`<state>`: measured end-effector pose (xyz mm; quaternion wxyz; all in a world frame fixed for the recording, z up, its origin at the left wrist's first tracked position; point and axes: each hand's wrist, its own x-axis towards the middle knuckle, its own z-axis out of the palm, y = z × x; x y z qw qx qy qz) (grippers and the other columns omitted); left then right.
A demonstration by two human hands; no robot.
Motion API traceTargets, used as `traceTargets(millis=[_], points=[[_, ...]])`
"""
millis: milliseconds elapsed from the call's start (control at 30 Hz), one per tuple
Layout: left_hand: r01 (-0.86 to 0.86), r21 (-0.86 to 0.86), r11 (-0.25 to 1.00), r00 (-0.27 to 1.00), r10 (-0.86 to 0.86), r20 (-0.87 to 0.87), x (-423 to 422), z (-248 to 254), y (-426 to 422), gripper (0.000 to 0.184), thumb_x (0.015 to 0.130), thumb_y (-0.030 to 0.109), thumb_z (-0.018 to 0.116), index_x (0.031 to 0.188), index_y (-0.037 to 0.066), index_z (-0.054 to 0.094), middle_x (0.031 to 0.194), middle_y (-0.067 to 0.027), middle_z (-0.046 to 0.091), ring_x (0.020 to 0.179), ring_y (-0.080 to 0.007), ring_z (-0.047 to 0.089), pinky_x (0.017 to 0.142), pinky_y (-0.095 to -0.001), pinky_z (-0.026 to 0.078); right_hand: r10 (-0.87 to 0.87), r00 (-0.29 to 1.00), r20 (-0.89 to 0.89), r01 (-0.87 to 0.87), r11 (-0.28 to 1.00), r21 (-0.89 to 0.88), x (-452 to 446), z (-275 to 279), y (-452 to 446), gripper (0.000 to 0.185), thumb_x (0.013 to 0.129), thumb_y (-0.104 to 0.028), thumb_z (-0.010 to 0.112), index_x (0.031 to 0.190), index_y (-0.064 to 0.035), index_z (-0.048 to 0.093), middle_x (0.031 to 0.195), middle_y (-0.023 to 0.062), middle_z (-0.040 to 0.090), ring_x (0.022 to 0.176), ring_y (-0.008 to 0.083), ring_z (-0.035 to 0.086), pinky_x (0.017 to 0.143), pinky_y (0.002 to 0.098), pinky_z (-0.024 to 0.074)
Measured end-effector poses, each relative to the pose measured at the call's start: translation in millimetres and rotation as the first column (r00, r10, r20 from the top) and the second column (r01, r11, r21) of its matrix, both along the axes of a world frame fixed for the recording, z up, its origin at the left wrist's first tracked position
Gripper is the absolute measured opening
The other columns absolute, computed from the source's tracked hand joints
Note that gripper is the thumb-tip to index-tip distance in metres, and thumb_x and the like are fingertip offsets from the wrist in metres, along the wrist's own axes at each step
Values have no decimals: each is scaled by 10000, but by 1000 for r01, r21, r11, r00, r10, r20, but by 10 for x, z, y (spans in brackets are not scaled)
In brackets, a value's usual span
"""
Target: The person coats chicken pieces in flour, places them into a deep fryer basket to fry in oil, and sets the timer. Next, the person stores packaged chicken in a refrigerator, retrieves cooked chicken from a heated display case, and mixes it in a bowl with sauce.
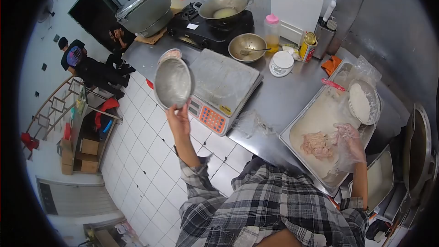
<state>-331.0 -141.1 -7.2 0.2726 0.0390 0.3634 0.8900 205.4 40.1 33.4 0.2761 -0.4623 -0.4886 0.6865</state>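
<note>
My left hand (179, 118) grips the lower rim of a metal bowl (173, 82), tilted so its flour-dusted inside shows. The bowl is beside the digital scale (212, 112). In a clear plastic glove, my right hand (351, 141) is over the right side of a metal tray (292, 144) spread with white flour (315, 114). Its fingers look stretched out, just right of a heap of raw meat pieces (318, 145) lying in the flour. A sieve (364, 103) holding flour rests at the tray's far right, with a red handle (333, 84).
Behind the scale stand a gas stove (208, 34) with a wok (224, 7), and a metal bowl (248, 48) with a spoon. A small white scale (281, 63) and a bottle (272, 34) are nearby. Two people (89, 61) are at far left.
</note>
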Motion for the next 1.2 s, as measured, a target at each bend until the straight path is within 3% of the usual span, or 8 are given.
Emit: traceTargets(millis=[200, 367, 567, 667, 800, 1000, 1100, 1200], points=[[197, -186, 963, 957, -230, -178, -556, -357, 329, 435, 841, -15, 422, 1265, -38, 330, 1126, -259, 534, 906, -432, 630, 789, -362, 592, -198, 957, -213, 220, 972, 86, 268, -436, 159, 175, 903, -94, 574, 1055, -7, 558, 943, 50, 612, 801, 113, 581, 688, 252, 502], [350, -311, 884, 923, -382, -48, -445, -624, 847, 480, 893, 49, 465, 1316, -22, 251, 1153, -309, 504, 931, -410, 628, 823, -355, 578, -285, 958, 24, 267, 919, 289, 371, -172, 127, 176, 853, -9, 558, 1026, -10, 523, 889, 62, 588, 774, 159, 593, 695, 309, 538], [311, -298, 903, 945, -328, -7, -41, -424, 810, 688, 928, 204, 520, 1430, 73, 68, 1274, -284, 430, 1065, -394, 573, 868, -379, 546, -138, 947, 288, 120, 989, 81, 745, -311, 178, 222, 762, 45, 556, 975, -18, 547, 902, 44, 621, 700, 146, 603, 632, 283, 517], [264, -392, 881, 961, -273, 35, 287, -587, 638, 758, 927, 305, 511, 1469, 176, -3, 1321, -206, 430, 1087, -357, 572, 781, -323, 548, -139, 809, 572, 65, 987, 149, 873, -543, 169, 209, 787, -9, 523, 970, 48, 606, 794, 106, 623, 697, 209, 616, 630, 309, 507], [66, -670, 740, 979, -176, -98, 1496, -398, 720, 702, 881, 265, 549, 1465, 175, 172, 1265, -86, 504, 861, -169, 567, 610, -248, 417, -96, 160, 982, -794, 579, 186, 1193, -1472, 607, 169, 728, -104, 527, 773, 28, 622, 682, 188, 596, 634, 316, 595, 638, 395, 490], [306, -604, 736, 660, -621, -422, 2513, -487, 972, 490, 910, 136, 453, 1392, 143, 366, 1329, -94, 460, 946, -137, 524, 726, -248, 428, -357, 284, 890, -865, 305, 398, 512, -2127, 683, 91, 704, -91, 521, 700, -63, 608, 688, 144, 571, 685, 304, 561, 690, 405, 455], [296, -637, 711, 563, -669, -485, 2727, -381, 1145, 476, 910, 99, 442, 1381, 96, 371, 1309, -130, 458, 1011, -200, 490, 808, -316, 423, -273, 355, 894, -799, 409, 442, 419, -1732, 820, 109, 715, -88, 519, 760, -53, 612, 731, 133, 570, 722, 289, 557, 713, 393, 452], [238, -659, 714, 445, -683, -579, 2819, -414, 1251, 454, 916, 90, 420, 1367, 54, 379, 1287, -164, 462, 1051, -262, 466, 881, -370, 398, -158, -222, 962, -941, 295, -169, 468, -1638, 1036, 111, 733, -97, 525, 793, -41, 601, 770, 135, 576, 737, 294, 573, 724, 382, 463]])
